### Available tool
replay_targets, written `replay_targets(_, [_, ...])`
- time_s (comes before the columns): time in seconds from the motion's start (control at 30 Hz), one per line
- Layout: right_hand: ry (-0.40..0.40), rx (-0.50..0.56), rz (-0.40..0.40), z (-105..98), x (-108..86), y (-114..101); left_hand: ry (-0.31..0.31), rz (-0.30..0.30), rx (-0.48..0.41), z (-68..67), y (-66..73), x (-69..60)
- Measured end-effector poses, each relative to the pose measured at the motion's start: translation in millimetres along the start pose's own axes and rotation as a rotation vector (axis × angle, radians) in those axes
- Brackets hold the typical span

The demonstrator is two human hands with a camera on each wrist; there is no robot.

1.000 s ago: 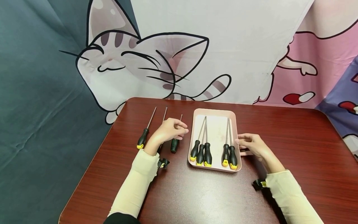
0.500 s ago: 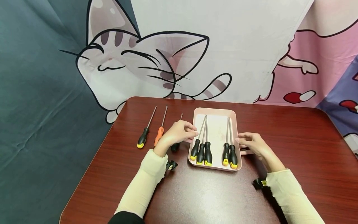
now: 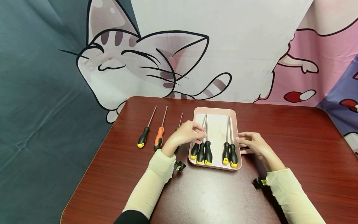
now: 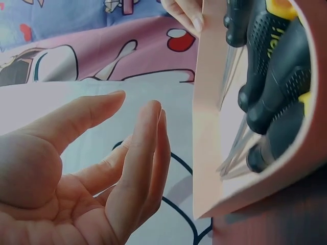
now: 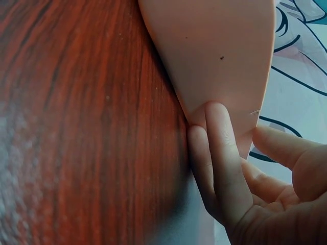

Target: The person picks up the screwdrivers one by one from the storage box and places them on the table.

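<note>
My left hand (image 3: 190,132) hangs over the left side of the pink tray (image 3: 215,111), above the screwdrivers lying there. In the left wrist view its fingers (image 4: 145,153) are relaxed, thumb apart, holding nothing. Several black screwdrivers with yellow ends lie in the tray, such as one at the left (image 3: 208,154) and one at the right (image 3: 233,157). My right hand (image 3: 254,145) touches the tray's right wall; in the right wrist view its fingertips (image 5: 217,109) rest against the outer wall (image 5: 219,61), with the thumb at the rim.
Left of the tray, a black and yellow screwdriver (image 3: 143,137) and an orange one (image 3: 159,137) lie on the brown table (image 3: 112,174). Another screwdriver (image 3: 180,119) is mostly hidden behind my left hand. A printed cat curtain (image 3: 181,18) hangs behind the table.
My left hand has moved right, from above the loose screwdrivers to over the tray's left side, uncovering the orange screwdriver. My right hand has stayed at the tray's right wall.
</note>
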State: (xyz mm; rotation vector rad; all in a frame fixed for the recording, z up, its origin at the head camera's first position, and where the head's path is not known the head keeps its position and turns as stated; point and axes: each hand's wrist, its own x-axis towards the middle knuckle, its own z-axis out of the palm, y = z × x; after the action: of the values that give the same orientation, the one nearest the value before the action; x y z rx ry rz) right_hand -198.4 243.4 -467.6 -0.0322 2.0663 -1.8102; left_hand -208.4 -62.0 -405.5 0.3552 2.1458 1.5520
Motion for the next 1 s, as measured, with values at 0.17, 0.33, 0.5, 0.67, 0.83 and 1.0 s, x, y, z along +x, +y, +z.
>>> replay_targets(0.17, [0.001,-0.004,0.001,-0.8,0.1,-0.2,-0.013,-0.008,-0.023,6.5,1.3,4.5])
replay_targets(0.33, [-0.009,0.015,0.005,0.1,-0.3,-0.9,-0.029,-0.019,-0.032,14.6,1.9,8.2])
replay_targets(0.5, [-0.018,0.039,0.003,0.5,0.1,-0.5,-0.036,-0.030,-0.029,24.5,2.8,13.1])
replay_targets(0.67, [-0.016,0.051,-0.009,-0.1,0.6,0.6,-0.034,-0.030,-0.043,34.8,3.5,18.5])
replay_targets(0.83, [-0.009,0.046,-0.004,0.2,0.7,0.9,-0.017,-0.046,-0.013,46.0,1.3,23.9])
replay_targets(1.0, [-0.012,0.029,0.002,0.2,-0.7,0.0,0.005,-0.079,0.029,55.6,-0.8,26.8])
